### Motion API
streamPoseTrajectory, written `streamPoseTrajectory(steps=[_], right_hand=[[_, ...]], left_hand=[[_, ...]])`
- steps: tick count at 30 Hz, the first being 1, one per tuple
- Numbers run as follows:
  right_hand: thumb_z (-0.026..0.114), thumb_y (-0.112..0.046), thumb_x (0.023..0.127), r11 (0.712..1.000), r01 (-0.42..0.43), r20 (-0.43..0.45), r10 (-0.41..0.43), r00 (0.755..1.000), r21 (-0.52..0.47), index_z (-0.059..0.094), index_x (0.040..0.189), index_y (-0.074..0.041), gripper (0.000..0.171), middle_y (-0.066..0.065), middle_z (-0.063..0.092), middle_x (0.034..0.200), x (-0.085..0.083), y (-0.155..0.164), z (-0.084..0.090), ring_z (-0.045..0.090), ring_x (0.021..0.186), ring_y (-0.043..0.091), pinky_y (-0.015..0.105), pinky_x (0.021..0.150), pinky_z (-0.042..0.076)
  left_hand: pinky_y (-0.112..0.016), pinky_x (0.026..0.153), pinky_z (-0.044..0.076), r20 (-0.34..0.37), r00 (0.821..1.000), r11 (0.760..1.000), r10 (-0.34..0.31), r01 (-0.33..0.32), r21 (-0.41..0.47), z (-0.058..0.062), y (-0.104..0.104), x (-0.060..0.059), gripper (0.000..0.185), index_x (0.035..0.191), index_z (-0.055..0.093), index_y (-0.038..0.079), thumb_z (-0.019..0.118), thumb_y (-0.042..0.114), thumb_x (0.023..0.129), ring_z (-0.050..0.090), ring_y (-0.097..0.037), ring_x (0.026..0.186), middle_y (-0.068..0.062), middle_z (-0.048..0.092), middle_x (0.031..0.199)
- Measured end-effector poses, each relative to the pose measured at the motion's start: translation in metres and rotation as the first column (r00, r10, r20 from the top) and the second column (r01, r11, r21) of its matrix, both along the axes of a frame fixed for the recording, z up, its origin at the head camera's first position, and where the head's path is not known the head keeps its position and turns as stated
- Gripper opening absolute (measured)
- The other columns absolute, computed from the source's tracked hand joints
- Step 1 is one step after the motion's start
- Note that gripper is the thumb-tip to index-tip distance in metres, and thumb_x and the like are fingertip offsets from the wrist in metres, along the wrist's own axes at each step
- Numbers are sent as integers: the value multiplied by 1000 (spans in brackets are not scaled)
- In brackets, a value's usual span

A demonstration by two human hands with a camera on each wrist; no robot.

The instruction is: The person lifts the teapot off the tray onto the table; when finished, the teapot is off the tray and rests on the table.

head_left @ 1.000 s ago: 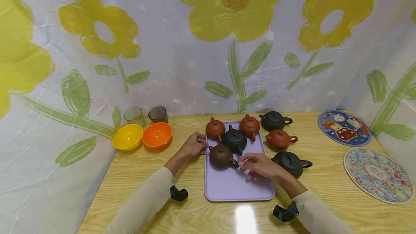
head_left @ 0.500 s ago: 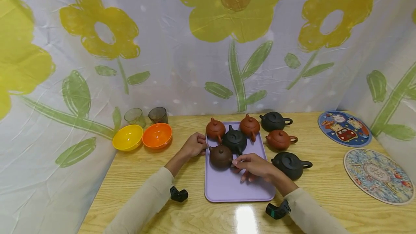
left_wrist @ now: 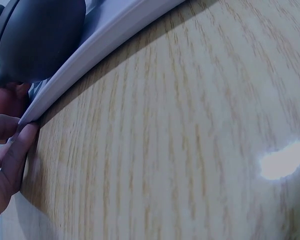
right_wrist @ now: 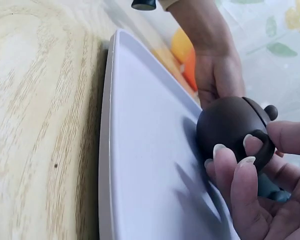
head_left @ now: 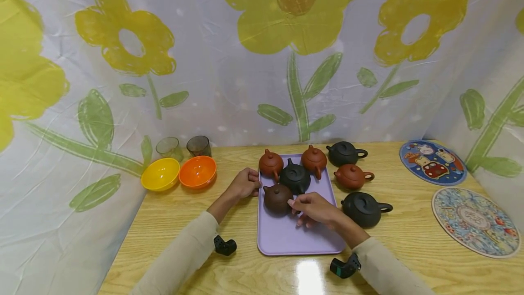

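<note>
A dark brown teapot point(head_left: 277, 199) stands on the lilac tray point(head_left: 299, 241), its spout toward the upper left. My right hand point(head_left: 314, 208) pinches its handle; in the right wrist view a fingertip pokes through the handle loop point(right_wrist: 264, 152) with the thumb above it. At the tray's left side my left hand point(head_left: 244, 183) holds the rim, thumb and fingers pinching the tray edge point(left_wrist: 32, 112) in the left wrist view. Also on the tray, behind the brown teapot, sit a black teapot point(head_left: 294, 177) and two reddish teapots, one left point(head_left: 270, 164) and one right point(head_left: 314, 159).
Right of the tray stand two black teapots point(head_left: 363, 211) and a reddish one point(head_left: 353, 176). Two round mats point(head_left: 476, 220) lie at the far right. A yellow bowl point(head_left: 160, 174), an orange bowl point(head_left: 198, 172) and two glasses point(head_left: 199, 145) stand back left, near the flowered curtain.
My right hand has moved left to the brown teapot and taken its handle. The left hand has stayed at the tray's rim, and the teapots look unmoved.
</note>
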State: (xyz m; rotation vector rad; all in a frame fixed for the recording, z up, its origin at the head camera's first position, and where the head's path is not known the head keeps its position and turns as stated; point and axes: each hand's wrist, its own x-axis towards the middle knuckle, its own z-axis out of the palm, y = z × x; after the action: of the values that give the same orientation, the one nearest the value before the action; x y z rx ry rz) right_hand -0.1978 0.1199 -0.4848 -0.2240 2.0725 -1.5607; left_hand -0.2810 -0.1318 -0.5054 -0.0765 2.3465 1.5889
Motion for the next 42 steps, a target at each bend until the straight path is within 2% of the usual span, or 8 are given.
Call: streamPoseTrajectory(steps=[7, 15, 19, 23, 36, 42], right_hand=[[62, -32, 100, 1000, 10, -8, -11, 1000, -23, 66, 94, 9, 42, 12, 68, 84, 1, -1, 3, 65, 68, 15, 22, 52, 48], [63, -29, 99, 999, -13, -18, 12, 1000, -49, 66, 94, 9, 38, 9, 66, 80, 6, 5, 7, 62, 66, 14, 22, 52, 49], [63, -28, 99, 997, -41, -32, 39, 999, -64, 65, 94, 10, 39, 10, 66, 80, 9, 10, 9, 63, 67, 15, 22, 53, 50], [63, -28, 100, 995, -66, -34, 64, 997, -76, 65, 94, 11, 39, 10, 65, 82, 12, 16, 12, 63, 69, 15, 22, 54, 50], [61, -27, 101, 977, -202, -53, 198, 979, -65, 62, 94, 12, 40, 9, 66, 83, 37, 45, 25, 65, 74, 17, 23, 54, 53], [58, -23, 103, 965, -256, -112, 249, 962, -53, 61, 92, 13, 38, 18, 66, 78, 50, 65, 30, 63, 69, 14, 24, 51, 54]], left_hand=[[-31, 67, 63, 7, 1000, 1000, 2, -2, 14, 0, 1, 0, 35, 125, 52, -5, 63, -4, 92, 59, -19, 83, -17, 55, 109], [-31, 66, 63, 9, 1000, 1000, 2, -2, 4, -1, 0, -2, 35, 125, 51, -5, 64, -3, 92, 59, -19, 82, -17, 55, 109], [-34, 69, 63, 4, 1000, 1000, -11, 11, 12, 0, -1, -1, 34, 123, 51, -5, 65, -2, 92, 60, -21, 83, -18, 55, 109], [-34, 67, 63, -13, 999, 999, -30, 30, 17, 3, -2, 1, 32, 119, 50, -5, 65, -3, 91, 61, -21, 80, -17, 54, 104], [-29, 66, 62, 15, 1000, 1000, 7, -7, 4, 0, 1, -1, 35, 124, 51, -3, 65, -2, 92, 59, -18, 81, -13, 54, 106], [-30, 68, 62, 20, 1000, 1000, 0, 0, 6, 1, 2, 0, 35, 125, 51, -4, 65, -1, 93, 60, -19, 83, -15, 54, 110]])
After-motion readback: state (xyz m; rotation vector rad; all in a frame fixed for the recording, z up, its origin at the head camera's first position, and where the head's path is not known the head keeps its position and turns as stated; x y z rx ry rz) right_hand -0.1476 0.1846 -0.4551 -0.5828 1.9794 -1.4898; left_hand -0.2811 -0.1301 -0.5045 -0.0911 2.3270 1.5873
